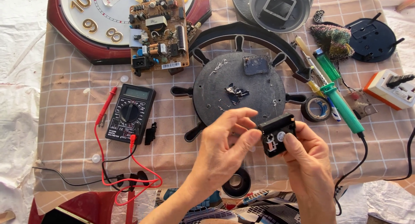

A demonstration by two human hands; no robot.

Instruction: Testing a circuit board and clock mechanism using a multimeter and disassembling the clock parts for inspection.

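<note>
Checked cloth covers the worktop (65, 120), which is crowded with repair gear. Head view: the right hand (309, 163) pinches a small black clock movement (276, 134) by its right side, thumb on the face, holding it in the air above the near edge of a round black clock back (240, 89). The left hand (222, 144) closes thumb and fingers on the movement's left edge, fingertips at its side. A multimeter (131, 113) with red and black leads lies to the left, a bare circuit board (159, 31) far left on a clock face (97, 16), and a green-handled soldering iron (341, 106) just right of the hands. Risks, as judged: the two-hand fingertip hold is slight, so a slip could drop the movement onto the clock back; the iron's cable runs beside the right wrist and could snag.
</note>
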